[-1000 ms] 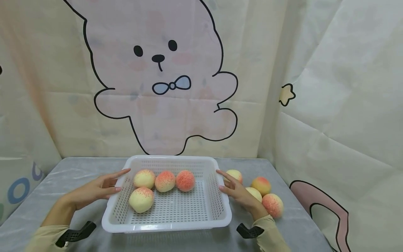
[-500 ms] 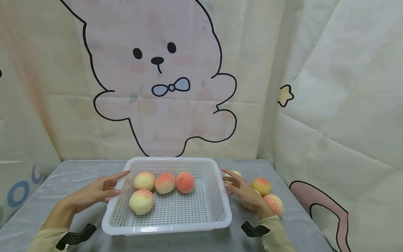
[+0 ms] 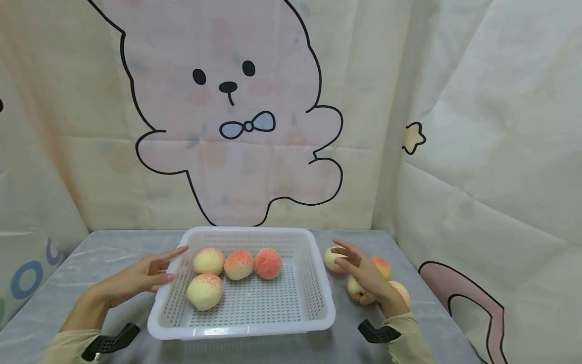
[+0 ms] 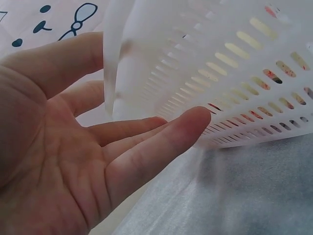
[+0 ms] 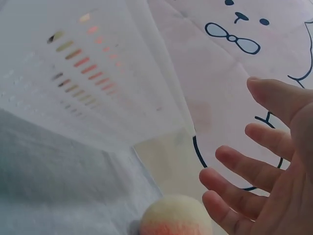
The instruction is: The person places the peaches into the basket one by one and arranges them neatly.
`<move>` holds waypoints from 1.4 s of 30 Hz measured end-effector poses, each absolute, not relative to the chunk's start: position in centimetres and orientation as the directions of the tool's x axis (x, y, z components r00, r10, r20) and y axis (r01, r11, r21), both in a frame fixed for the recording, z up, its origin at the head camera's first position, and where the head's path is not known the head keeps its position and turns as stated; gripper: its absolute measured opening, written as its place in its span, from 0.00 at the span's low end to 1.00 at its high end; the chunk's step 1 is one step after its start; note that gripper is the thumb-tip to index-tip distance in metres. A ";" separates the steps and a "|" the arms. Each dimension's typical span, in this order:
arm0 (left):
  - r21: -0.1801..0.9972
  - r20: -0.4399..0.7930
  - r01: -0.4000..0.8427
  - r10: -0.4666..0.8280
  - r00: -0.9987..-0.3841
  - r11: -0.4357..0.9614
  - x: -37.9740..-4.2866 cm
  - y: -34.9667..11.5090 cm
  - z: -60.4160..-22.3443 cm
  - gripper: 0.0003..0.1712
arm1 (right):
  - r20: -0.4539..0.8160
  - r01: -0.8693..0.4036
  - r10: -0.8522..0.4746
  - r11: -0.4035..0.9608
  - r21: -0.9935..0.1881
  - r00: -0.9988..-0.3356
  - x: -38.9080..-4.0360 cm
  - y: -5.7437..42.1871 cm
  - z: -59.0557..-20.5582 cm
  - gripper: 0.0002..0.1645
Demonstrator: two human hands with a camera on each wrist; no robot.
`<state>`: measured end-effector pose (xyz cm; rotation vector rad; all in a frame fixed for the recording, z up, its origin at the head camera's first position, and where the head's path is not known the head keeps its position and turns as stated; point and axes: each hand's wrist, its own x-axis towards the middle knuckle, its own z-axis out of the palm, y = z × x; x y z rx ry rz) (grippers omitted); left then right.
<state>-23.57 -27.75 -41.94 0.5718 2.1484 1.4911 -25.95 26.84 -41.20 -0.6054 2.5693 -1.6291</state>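
A white plastic basket sits on the table with several peaches inside, among them a pale one at the front left and a redder one. At its left rim is my left hand, fingers stretched out; the left wrist view shows fingers and thumb beside the slotted wall. My right hand is apart from the basket, fingers spread and holding nothing. It overlaps a group of peaches right of the basket. One pale peach lies near its fingertips, another below the palm.
Partly behind the right hand and wrist are an orange-yellow peach and a reddish one. A grey cloth covers the table. Patterned curtains stand close behind and at both sides.
My right hand has left the basket's right rim and moved right, over the loose peaches. The left hand and the basket have stayed almost in place.
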 end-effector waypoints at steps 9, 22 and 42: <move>0.936 -0.142 0.072 0.558 -0.818 0.345 -23.7 -27.7 -41.9 0.39 | 0.250 -0.356 -0.278 0.446 -0.821 -0.927 -24.9 30.5 -40.9 0.28; 0.940 -0.125 0.093 0.581 -0.804 0.330 -23.7 -27.7 -42.1 0.39 | 0.229 -0.296 -0.187 0.629 -0.719 -0.955 -21.9 35.3 -40.7 0.28; 0.943 -0.129 0.082 0.579 -0.805 0.323 -23.9 -27.9 -42.3 0.39 | 0.100 -0.259 -0.300 0.552 -0.793 -0.949 -20.1 41.4 -44.2 0.33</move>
